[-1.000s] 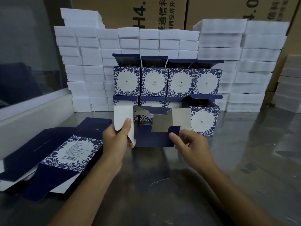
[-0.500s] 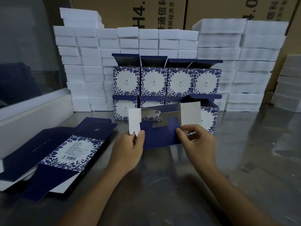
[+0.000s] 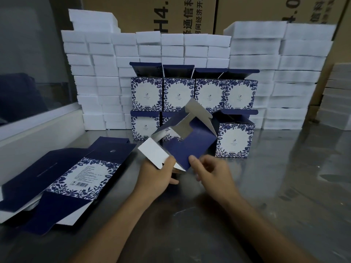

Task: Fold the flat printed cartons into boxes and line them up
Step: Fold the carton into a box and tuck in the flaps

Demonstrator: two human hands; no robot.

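Both hands hold our half-folded navy and white printed carton (image 3: pixel 191 147) above the steel table (image 3: pixel 284 186): left hand (image 3: pixel 157 175) pinches its white flap, right hand (image 3: pixel 210 173) pinches the navy panel's edge. Folded floral boxes (image 3: pixel 193 95) stand stacked behind; flat cartons (image 3: pixel 79 173) lie left.

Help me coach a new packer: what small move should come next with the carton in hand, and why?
Probably fold the white flap inward under the navy flap. The carton is tilted and half-formed, its end flaps splayed open, with the left hand pinching the white flap and the right hand at the navy one.
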